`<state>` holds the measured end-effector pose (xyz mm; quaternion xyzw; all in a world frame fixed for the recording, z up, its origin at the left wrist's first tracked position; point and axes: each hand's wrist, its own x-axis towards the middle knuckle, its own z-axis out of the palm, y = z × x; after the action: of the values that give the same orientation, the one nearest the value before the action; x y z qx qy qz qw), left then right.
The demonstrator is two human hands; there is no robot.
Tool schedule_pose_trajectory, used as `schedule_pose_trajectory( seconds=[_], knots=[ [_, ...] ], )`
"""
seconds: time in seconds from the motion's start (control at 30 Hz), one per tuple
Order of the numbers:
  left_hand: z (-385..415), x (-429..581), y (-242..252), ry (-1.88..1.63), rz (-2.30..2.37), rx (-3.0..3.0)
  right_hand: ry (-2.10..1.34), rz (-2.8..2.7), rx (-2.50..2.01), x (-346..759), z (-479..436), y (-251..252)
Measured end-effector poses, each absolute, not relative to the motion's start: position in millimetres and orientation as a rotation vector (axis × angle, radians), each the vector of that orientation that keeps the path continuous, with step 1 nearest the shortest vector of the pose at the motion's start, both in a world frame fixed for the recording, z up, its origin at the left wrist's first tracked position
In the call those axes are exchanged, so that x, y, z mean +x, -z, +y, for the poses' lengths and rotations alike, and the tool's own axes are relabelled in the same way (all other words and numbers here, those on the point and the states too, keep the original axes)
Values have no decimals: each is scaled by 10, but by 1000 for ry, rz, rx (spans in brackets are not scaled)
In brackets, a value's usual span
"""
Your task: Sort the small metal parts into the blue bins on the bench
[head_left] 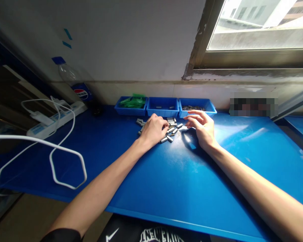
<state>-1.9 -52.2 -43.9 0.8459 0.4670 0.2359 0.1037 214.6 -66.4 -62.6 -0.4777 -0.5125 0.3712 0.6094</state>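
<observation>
Pepsi bottle (82,91) x1, "MOVEMENT"-ish lettering on black clothing (127,232), three blue bins (163,113) along the table's (154,181) back edge. Metal pieces (172,129) pile by the middle one; left hand (153,129) curls over them, can't tell if gripping. Right hand (202,130) half-open, empty.

One head-worn camera looks forward and down across the tabletop (151,181) to the wall (131,43) behind. It is close above the near edge, with left hand (154,128) and right hand (204,131) around mid-frame, and wide enough to include a bottle (81,91) and window (260,40).
</observation>
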Motion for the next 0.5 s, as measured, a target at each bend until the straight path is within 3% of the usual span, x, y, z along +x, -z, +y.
schedule_pose_trajectory(
  seconds=[0.5],
  knots=[
    [-357,165,52,-99,1325,2754,-928,-1208,-1092,2151,-663,624]
  ],
)
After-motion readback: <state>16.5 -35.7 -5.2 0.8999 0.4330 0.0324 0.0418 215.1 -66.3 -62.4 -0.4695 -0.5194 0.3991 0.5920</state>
